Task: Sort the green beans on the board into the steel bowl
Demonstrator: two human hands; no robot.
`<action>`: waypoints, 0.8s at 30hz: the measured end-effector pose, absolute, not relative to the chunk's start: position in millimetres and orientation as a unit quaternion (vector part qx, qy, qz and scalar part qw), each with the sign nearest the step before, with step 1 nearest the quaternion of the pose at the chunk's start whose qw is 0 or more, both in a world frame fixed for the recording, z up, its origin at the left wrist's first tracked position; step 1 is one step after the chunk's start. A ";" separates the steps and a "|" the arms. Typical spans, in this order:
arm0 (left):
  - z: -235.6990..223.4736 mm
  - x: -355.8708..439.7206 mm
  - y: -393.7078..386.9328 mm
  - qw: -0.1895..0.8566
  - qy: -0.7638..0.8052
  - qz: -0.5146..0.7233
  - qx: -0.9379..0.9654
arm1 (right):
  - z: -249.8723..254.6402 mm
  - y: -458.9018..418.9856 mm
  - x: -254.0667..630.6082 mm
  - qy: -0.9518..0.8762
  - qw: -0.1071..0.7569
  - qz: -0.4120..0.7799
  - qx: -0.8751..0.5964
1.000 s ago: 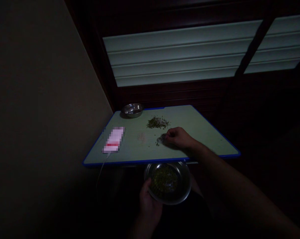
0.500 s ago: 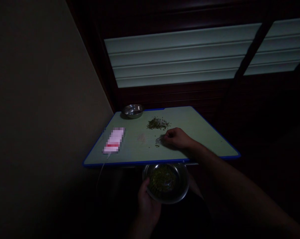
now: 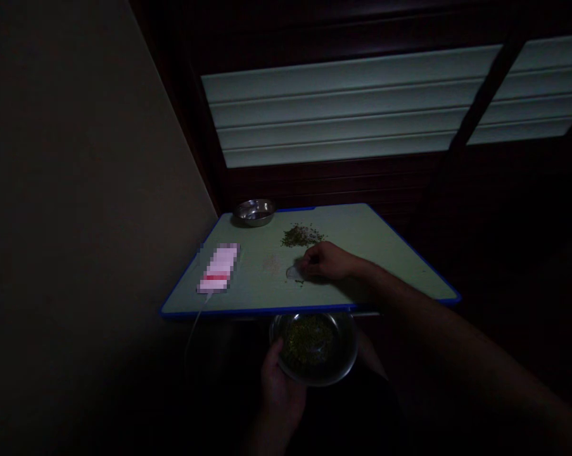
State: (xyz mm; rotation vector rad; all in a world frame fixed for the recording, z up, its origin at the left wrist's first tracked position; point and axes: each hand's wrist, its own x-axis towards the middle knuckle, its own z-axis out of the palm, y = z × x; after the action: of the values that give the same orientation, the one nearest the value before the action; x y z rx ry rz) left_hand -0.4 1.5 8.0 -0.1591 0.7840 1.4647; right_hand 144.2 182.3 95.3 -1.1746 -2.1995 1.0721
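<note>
Below the table's front edge, my left hand point(image 3: 282, 386) grips the left side of a metal bowl point(image 3: 330, 380), with the thumb over its rim. Small green bean-like grains point(image 3: 305, 342) lie inside the bowl. Over the tabletop, my right hand point(image 3: 328, 261) is closed on a small clear piece with a rounded edge point(image 3: 294, 272); its exact kind is too dim to tell. A few loose grains point(image 3: 299, 282) lie just below that piece. Behind my right hand spreads a pile of similar grains point(image 3: 301, 235) with whitish bits in it.
The pale green table point(image 3: 381, 240) has a blue rim. A second metal bowl point(image 3: 256, 214) stands at its back left corner. At the left lies a blurred-out phone-like thing point(image 3: 219, 269) with a white cable point(image 3: 190, 332) hanging off the edge. A wall point(image 3: 100, 190) borders the left.
My right hand has moved slightly left across the tabletop with the clear piece. My left hand keeps its grip on the bowl, which has hardly shifted.
</note>
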 end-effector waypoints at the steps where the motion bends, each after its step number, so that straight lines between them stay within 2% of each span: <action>1: 8.4 -0.3 1.1 0.671 0.348 0.651 -0.073 | 98.3 182.8 141.5 -0.800 0.204 0.378 -0.419; 7: 13.9 0.4 -0.9 0.664 0.349 0.656 -0.081 | 115.9 182.8 129.3 -0.832 0.136 0.359 -0.400; 12: 16.4 0.5 -0.9 0.659 0.342 0.664 -0.090 | 115.5 175.4 130.9 -0.831 0.102 0.400 -0.374; 24: 9.0 2.0 1.7 0.670 0.338 0.656 -0.076 | 103.8 155.7 140.5 -0.813 0.099 0.460 -0.344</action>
State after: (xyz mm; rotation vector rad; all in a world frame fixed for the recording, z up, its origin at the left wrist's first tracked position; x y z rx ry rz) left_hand 2.0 1.7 9.0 -0.1723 0.7627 1.4797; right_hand 140.5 155.7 103.8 -1.0168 -2.4038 1.3616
